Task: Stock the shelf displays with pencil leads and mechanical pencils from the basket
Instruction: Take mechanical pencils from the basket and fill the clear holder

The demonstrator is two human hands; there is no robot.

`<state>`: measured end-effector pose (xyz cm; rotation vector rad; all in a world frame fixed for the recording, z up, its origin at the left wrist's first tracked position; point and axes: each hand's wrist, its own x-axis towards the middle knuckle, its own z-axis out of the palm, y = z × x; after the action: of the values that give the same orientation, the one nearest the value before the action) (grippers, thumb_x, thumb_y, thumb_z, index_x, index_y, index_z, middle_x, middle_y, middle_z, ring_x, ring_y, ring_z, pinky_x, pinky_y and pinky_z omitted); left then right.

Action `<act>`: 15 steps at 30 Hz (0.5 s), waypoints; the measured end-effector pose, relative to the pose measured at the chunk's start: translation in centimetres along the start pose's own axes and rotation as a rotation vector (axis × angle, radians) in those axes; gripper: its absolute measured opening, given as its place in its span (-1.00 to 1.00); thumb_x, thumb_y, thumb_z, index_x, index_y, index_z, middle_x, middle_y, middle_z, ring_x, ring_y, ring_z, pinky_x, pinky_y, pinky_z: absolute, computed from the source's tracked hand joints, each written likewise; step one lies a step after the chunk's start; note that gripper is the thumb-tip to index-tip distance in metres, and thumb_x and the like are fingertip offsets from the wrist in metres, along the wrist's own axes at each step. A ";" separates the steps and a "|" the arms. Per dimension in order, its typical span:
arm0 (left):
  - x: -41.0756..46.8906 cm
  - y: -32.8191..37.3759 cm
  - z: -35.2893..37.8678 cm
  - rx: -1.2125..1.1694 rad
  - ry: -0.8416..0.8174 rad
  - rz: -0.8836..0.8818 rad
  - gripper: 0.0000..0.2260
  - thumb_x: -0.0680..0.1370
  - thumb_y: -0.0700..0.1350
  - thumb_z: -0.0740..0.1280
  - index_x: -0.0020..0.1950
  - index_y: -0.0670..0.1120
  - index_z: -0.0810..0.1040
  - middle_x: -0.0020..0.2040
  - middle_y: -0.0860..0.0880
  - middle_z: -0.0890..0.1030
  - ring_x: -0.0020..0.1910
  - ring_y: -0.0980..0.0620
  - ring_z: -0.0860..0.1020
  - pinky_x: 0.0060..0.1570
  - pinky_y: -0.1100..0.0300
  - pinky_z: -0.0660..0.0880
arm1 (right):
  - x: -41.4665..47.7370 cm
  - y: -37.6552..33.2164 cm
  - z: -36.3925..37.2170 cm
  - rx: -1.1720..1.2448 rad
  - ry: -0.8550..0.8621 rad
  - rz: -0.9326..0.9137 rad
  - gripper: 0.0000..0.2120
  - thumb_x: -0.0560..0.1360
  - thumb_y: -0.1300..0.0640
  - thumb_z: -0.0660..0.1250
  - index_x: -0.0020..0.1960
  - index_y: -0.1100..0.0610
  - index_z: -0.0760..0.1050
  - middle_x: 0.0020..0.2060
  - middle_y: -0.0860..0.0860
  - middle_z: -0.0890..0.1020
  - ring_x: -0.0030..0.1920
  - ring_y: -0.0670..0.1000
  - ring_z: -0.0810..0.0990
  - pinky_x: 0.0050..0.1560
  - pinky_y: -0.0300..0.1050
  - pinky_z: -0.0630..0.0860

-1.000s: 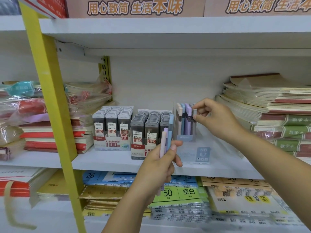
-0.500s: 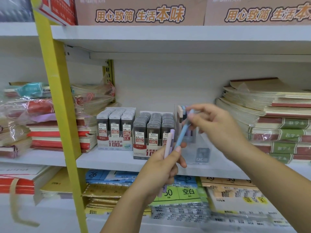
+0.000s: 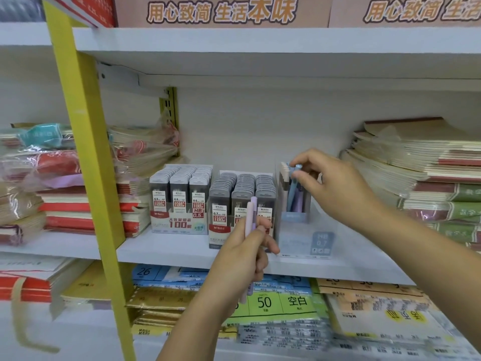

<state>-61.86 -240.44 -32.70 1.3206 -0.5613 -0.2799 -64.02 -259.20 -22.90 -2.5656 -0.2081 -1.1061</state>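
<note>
My left hand (image 3: 244, 254) grips two pastel mechanical pencils (image 3: 250, 217), one pink and one lilac, upright in front of the shelf. My right hand (image 3: 330, 183) pinches the top of a blue mechanical pencil (image 3: 292, 190) that stands in the clear pencil display box (image 3: 302, 238), among several other pastel pencils at its back. To the left stand two display boxes of pencil leads: the 0.5 box (image 3: 179, 201) and the 0.7 box (image 3: 234, 204), both full of grey cases. The basket is out of view.
A yellow upright post (image 3: 88, 165) crosses the left side. Wrapped notebook stacks (image 3: 65, 178) sit left of the lead boxes, and a tall notebook pile (image 3: 421, 173) sits at the right. Paper packs (image 3: 273, 303) fill the shelf below. A white shelf board (image 3: 260, 43) hangs overhead.
My right hand took the blue pencil from my left hand and carried it up and right into the clear display box. My left hand now holds two pencils instead of three.
</note>
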 end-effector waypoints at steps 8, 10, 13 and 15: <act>-0.3 0.0 -0.6 0.010 -0.014 0.047 -0.81 0.70 -0.03 0.19 0.09 0.11 0.60 -0.25 0.02 0.61 -0.48 0.13 0.35 -0.49 0.30 0.31 | 0.7 0.3 -0.1 -0.039 -0.038 -0.002 -0.83 0.55 0.05 0.31 0.13 -0.07 0.44 -0.14 -0.09 0.62 -0.12 -0.12 0.55 -0.19 -0.19 0.41; -0.4 0.0 -0.6 0.016 -0.038 0.063 -0.81 0.69 -0.02 0.19 0.10 0.14 0.60 -0.26 0.02 0.60 -0.47 0.13 0.34 -0.47 0.29 0.32 | 1.0 0.4 0.2 -0.070 -0.039 -0.001 -0.83 0.54 0.02 0.32 0.08 -0.09 0.37 -0.16 -0.10 0.60 -0.16 -0.20 0.48 -0.24 -0.27 0.33; -0.5 0.1 -0.6 0.018 -0.066 0.078 -0.79 0.69 -0.02 0.19 0.09 0.18 0.61 -0.28 0.02 0.60 -0.46 0.13 0.34 -0.45 0.29 0.33 | 1.6 0.5 0.5 -0.249 0.058 -0.062 -0.90 0.49 0.00 0.36 -0.02 -0.06 0.47 -0.07 -0.10 0.50 -0.07 -0.11 0.38 -0.17 -0.19 0.28; -0.5 0.2 -0.6 0.011 -0.071 0.088 -0.78 0.69 -0.02 0.19 0.09 0.20 0.62 -0.27 0.02 0.60 -0.46 0.14 0.35 -0.44 0.30 0.35 | 1.7 0.5 0.8 -0.323 0.095 -0.073 -0.88 0.46 0.02 0.42 -0.05 0.01 0.55 -0.06 -0.09 0.43 0.05 -0.01 0.33 -0.09 -0.12 0.27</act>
<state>-62.02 -239.62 -32.68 1.2965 -0.6800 -0.2528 -62.22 -259.41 -22.32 -2.7932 -0.1072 -1.3850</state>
